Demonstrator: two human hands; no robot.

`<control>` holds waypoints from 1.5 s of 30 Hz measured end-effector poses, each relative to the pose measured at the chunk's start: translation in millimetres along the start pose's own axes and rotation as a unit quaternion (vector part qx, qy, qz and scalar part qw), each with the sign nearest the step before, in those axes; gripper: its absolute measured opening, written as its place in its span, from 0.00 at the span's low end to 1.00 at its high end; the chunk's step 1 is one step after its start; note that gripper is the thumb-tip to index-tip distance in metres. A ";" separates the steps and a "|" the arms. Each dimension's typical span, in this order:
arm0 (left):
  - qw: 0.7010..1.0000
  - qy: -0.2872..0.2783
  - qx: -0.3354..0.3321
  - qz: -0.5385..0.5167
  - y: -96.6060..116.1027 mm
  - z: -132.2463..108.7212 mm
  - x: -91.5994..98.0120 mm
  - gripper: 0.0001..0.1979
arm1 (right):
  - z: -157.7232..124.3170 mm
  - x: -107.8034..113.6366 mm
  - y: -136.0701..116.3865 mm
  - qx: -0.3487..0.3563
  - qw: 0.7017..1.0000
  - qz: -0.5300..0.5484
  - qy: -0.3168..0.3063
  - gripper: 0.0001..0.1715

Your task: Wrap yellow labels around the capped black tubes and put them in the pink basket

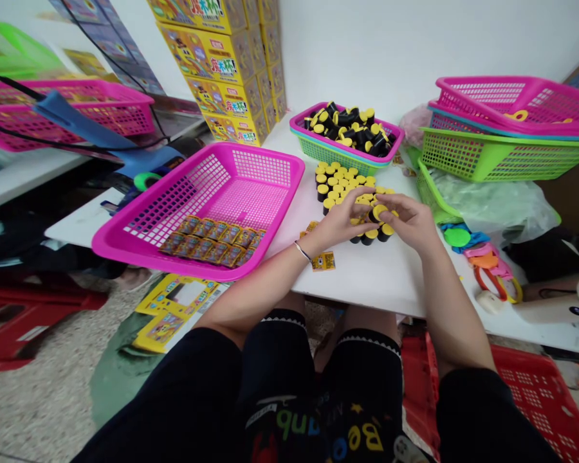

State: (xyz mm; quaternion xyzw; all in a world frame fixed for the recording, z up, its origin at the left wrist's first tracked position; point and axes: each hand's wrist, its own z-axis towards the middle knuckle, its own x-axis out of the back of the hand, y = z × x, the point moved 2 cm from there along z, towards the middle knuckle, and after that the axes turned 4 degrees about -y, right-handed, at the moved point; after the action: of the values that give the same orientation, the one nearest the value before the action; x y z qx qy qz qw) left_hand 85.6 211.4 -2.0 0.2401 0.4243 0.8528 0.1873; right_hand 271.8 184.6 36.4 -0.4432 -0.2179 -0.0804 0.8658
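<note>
My right grip pinches one yellow-capped pot; my left grip, fingers spread, is just beside it, and I can't tell whether its thumb touches. Around both grips, one cluster of pots stands on the desk, too covered to count. Left of them, one pink basket holds two rows of packets, partly behind its rim.

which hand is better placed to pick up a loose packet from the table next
Left hand, probably: its wrist is near the packet, while the right hand is farther off and seems to hold a tub.
</note>
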 end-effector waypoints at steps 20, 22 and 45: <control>0.989 0.073 0.080 -0.101 -5.3 0.3 -0.9 0.27 | -12.5 -35.4 -0.4 0.165 0.899 -0.403 -0.037 0.25; 0.991 0.061 0.098 -0.061 -6.8 -1.5 -1.9 0.21 | -13.2 -39.6 -1.2 0.177 0.887 -0.425 -0.038 0.23; 0.987 0.111 0.117 -0.008 11.8 -3.3 -7.5 0.30 | -14.2 -51.1 0.9 0.122 0.910 -0.395 0.031 0.22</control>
State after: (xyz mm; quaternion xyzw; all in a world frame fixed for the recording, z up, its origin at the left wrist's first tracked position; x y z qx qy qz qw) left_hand 88.5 198.7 3.9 0.1610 0.5409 0.8173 0.1167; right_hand 230.9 170.9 5.5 -0.2094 -0.3565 -0.4026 0.8167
